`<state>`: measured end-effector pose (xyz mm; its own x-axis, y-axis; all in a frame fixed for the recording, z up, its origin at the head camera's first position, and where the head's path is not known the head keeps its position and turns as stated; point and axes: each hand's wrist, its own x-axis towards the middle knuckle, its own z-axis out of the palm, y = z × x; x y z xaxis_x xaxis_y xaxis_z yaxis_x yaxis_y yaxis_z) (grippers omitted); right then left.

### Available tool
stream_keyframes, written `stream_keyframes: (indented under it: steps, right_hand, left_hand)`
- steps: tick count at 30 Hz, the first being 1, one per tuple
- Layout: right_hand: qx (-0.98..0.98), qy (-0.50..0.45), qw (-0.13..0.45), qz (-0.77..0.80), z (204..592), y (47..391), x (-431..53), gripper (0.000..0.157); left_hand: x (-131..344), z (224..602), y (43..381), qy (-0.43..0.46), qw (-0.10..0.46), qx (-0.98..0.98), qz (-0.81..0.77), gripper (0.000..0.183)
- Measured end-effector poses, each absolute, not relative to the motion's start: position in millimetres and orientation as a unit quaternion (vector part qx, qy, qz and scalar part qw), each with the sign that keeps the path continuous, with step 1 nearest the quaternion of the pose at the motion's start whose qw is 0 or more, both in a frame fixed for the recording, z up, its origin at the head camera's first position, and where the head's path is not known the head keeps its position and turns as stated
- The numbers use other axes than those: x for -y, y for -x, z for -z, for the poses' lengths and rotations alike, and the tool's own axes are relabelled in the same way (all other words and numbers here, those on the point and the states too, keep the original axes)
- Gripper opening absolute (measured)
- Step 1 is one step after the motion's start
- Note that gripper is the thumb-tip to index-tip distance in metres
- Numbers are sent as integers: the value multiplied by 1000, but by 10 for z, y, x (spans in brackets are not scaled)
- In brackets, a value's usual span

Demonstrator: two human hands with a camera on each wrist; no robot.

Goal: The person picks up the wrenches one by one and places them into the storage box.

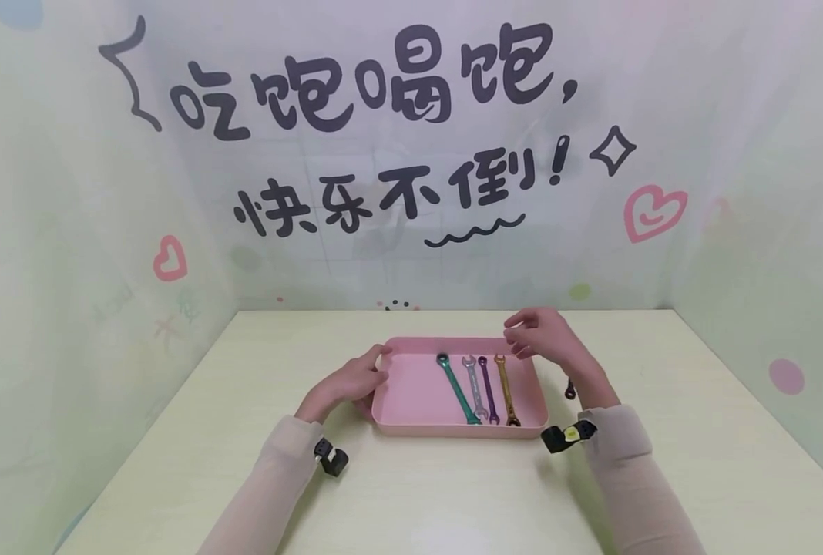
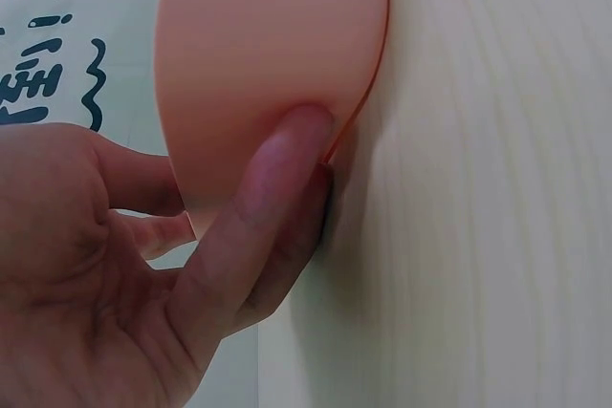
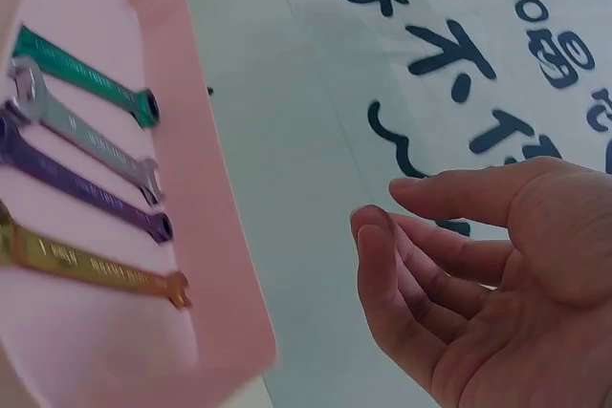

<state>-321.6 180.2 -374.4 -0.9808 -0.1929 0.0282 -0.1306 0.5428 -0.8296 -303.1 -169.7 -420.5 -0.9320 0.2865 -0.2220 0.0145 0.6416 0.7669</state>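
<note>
A pink tray (image 1: 411,393) lies on the table with a green wrench (image 1: 458,390), a silver wrench (image 1: 477,391), a purple wrench (image 1: 488,391) and a gold wrench (image 1: 506,389) side by side in its right half. At the tray's left end my left hand (image 1: 349,379) grips the wall. In the left wrist view the thumb (image 2: 273,179) presses its outer face. Over the tray's far right corner hovers my right hand (image 1: 545,337); its fingers are loosely bent, with nothing between them in the right wrist view.
Right of the tray, a dark wrench end (image 1: 570,390) lies on the table (image 1: 696,447), the rest hidden by my right forearm. Behind the table hangs a pale curtain (image 1: 398,270) with large dark lettering. Similar curtain panels stand along both sides.
</note>
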Motion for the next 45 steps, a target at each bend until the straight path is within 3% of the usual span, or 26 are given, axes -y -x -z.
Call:
stream_keyframes:
  steps: [9,13,18,45]
  right_hand:
    - [-902,47,2,429,3749,3206,-2163,37]
    - [-929,-2,16,369,3796,3183,-2312,38]
    - [-947,-41,45,314,3874,3161,-2443,29]
    - [-949,-108,58,289,4119,3165,-2569,22]
  left_hand:
    - [1713,4246,3035,-81,164,-889,-419,55]
    - [1713,4242,3028,-81,162,-891,-415,54]
    - [1710,4235,3019,-78,164,-893,-412,55]
    - [1691,4194,3017,-82,162,-894,-410,55]
